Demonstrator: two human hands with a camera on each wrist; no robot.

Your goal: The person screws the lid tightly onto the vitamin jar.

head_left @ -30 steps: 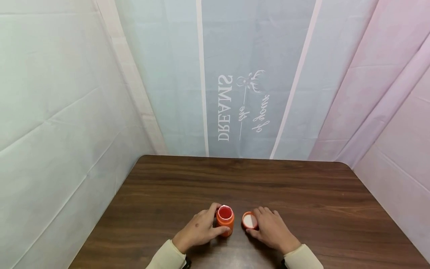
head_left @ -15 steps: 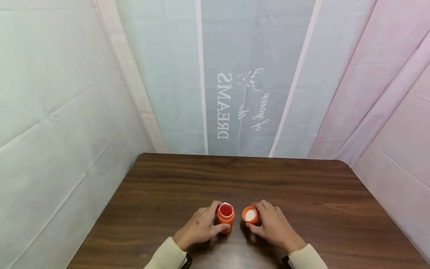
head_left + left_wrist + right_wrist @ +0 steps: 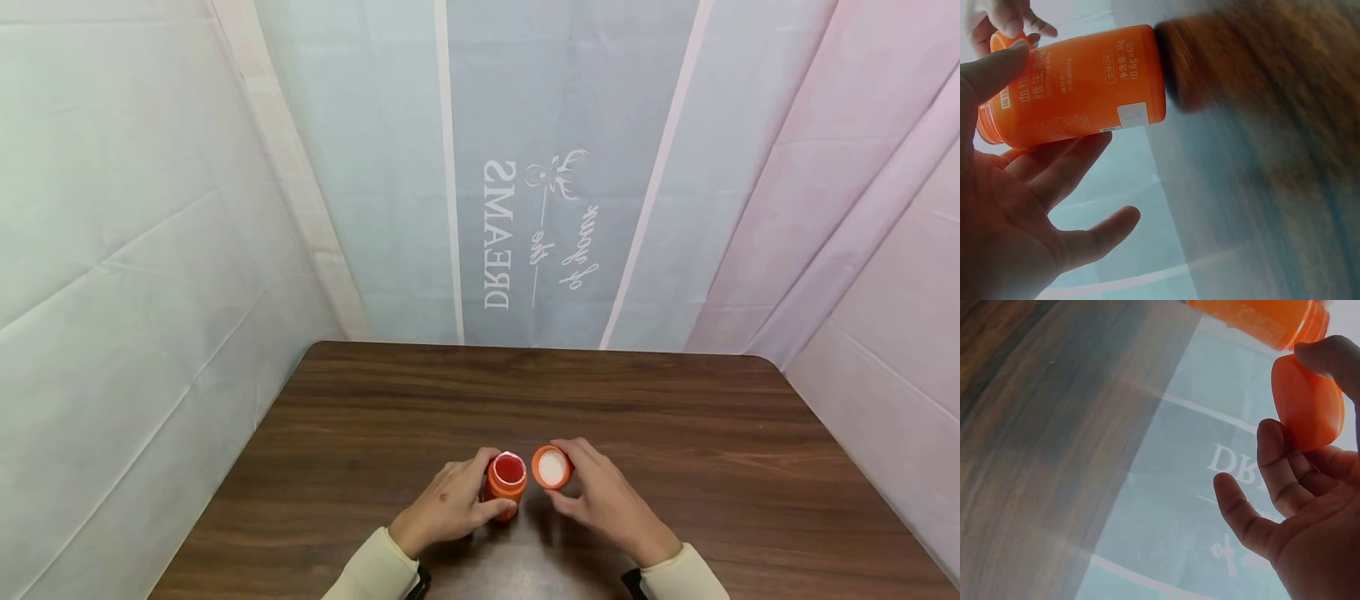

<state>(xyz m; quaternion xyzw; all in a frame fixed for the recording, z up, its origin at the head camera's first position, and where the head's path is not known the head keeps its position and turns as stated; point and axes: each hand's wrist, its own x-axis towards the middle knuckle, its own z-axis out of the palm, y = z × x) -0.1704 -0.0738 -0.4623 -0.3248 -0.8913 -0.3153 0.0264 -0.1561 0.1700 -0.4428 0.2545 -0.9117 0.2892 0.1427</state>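
Nearest, at 6 o'clock of the head view: two cream sleeves (image 3: 371, 575) entering from the lower edge. Left hand (image 3: 442, 510) at 7 o'clock of centre, fingers and thumb curled round an orange supplement bottle (image 3: 506, 485). Bottle upright on the dark wood desk (image 3: 360, 442), mouth open, white rim and red interior showing. In the left wrist view: thumb along the upper side of the bottle (image 3: 1079, 84), fingers under it, printed label and white sticker facing the camera. Right hand (image 3: 607, 500) at 5 o'clock of centre, thumb and fingertips pinching an orange cap (image 3: 552, 467). Cap raised off the desk, tilted, white liner facing up and toward the camera, just beside the bottle mouth at its 3 o'clock; contact between the two not discernible. In the right wrist view: cap (image 3: 1307, 403) held between thumb above and fingertips below, bottle neck (image 3: 1275, 319) just beyond. Farther, at 12 o'clock: desk far edge, then a pale striped fabric backdrop (image 3: 525, 167) with mirrored lettering.
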